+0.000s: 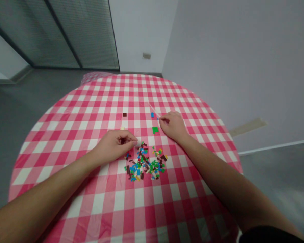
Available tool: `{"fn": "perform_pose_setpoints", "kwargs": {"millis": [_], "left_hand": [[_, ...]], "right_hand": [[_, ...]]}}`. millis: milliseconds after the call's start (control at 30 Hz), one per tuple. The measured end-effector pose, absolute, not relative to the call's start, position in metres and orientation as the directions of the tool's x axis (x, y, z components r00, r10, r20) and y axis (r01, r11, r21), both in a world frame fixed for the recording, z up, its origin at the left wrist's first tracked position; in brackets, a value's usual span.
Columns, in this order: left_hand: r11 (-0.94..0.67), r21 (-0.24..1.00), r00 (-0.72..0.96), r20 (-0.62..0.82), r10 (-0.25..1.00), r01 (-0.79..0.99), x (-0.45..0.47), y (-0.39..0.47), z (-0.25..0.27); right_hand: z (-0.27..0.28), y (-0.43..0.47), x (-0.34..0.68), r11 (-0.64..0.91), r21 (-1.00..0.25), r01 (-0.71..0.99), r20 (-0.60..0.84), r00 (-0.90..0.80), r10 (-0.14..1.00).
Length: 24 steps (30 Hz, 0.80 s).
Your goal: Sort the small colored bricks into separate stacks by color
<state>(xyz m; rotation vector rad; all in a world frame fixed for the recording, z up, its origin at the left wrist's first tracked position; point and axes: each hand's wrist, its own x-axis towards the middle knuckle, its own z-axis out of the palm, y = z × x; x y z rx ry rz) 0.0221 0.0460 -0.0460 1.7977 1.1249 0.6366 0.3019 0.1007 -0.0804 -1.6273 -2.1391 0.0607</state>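
A loose heap of small toy building bricks (142,165) in green, blue, brown, yellow and white lies on the checked tablecloth. My left hand (115,144) is at the heap's upper left, thumb and fingertips pinched together; what is between them, if anything, is too small to make out. Farther right, my right hand (173,125) pinches at a tiny blue brick (157,118) by its fingertips. Close by lie a larger blue brick (152,115) and a green piece (155,130). A dark brown brick (124,114) sits beyond my left hand, with a cream piece (122,128) partly behind that hand.
The round table wears a red-and-white checked cloth (101,199). A pink checked cloth-like thing (96,77) shows beyond its far left edge. Pale walls (230,60) stand behind and to the right, and a glass partition with blinds (86,30) at the back left.
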Motion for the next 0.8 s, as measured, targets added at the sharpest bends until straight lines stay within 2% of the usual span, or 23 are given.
{"fn": "perform_pose_setpoints", "kwargs": {"millis": [333, 600, 800], "left_hand": [[-0.192, 0.885, 0.460, -0.027, 0.888, 0.423, 0.0214, 0.0466, -0.0466], [-0.201, 0.884, 0.466, -0.022, 0.885, 0.423, 0.0209, 0.0467, -0.0463], [-0.184, 0.884, 0.465, -0.042, 0.884, 0.429, 0.0213, 0.0461, -0.0459]], "right_hand": [[-0.0823, 0.0989, 0.3016, 0.400, -0.252, 0.881, 0.348, -0.303, 0.887], [-0.0867, 0.0989, 0.2989, 0.252, -0.192, 0.948, 0.295, -0.189, 0.937], [-0.0858, 0.0998, 0.2969, 0.224, -0.169, 0.960, 0.241, -0.180, 0.954]]}}
